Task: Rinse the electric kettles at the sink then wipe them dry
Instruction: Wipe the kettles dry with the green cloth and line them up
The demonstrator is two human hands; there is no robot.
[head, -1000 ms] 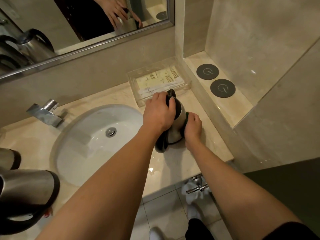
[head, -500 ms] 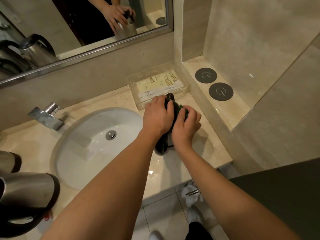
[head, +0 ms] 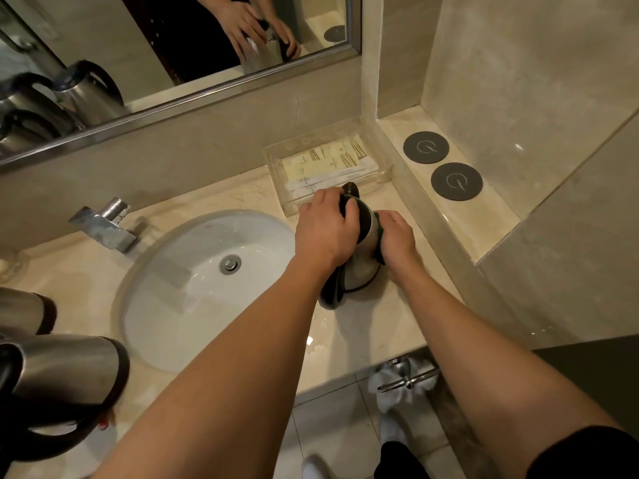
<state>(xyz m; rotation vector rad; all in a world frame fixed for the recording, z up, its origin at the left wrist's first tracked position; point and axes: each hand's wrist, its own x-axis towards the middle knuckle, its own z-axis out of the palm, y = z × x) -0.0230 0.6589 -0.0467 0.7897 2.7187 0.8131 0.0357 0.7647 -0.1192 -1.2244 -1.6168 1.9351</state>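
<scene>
Kettle (head: 363,271), steel w/ black handle & lid, stands on the marble tabletop (head: 397,326) just right of the sink (head: 193,305), near side of a clear tray (head: 276,157) of sachets. Left hand (head: 325,233) grips its top, fingers curled over the black lid. Right hand (head: 397,240) presses a dark green cloth (head: 379,224) against the kettle's right side, fingers wrapped on the cloth. Water drops on the tabletop near the kettle base. Faucet (head: 103,229) at far left of the sink. Two more steel kettles (head: 65,371) at the near left edge, partly cut off. Two round dark coasters (head: 456,181) on the ledge (head: 484,229) at right. Mirror (head: 138,63) on the far wall reflects hands & kettles.
</scene>
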